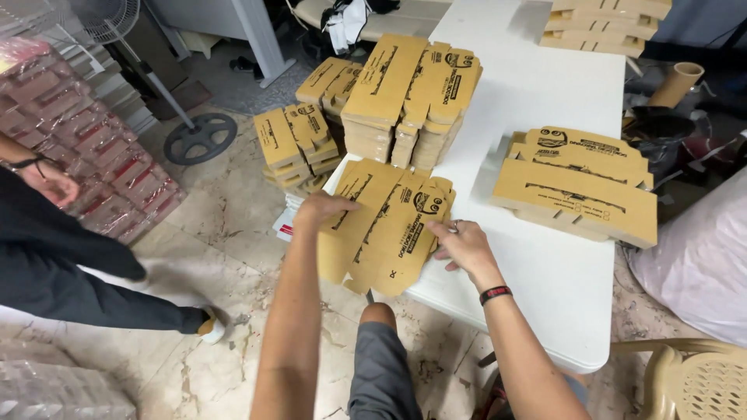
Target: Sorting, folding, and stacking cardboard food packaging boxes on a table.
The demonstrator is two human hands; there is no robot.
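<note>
Fingers of my left hand (320, 208) & right hand (461, 246) spread flat on brown printed flat cardboard box blank (387, 225), stack (408, 97) at 12; press evenly, edges square.

The flat box blank (385, 225) under both hands is matt brown cardboard with black print, its die-cut edges looking dry and fibrous. The stacks of blanks (412, 93) farther off and the pile at the right (580, 187) are the same dull card. The desk (560, 288) is smooth white plastic with a faint sheen. The floor (218, 233) is polished pale stone, veined and cracked. At far left, wrapped packs (85, 140) shine under glossy clear film. The near-right chair (700, 381) is cream moulded plastic.
</note>
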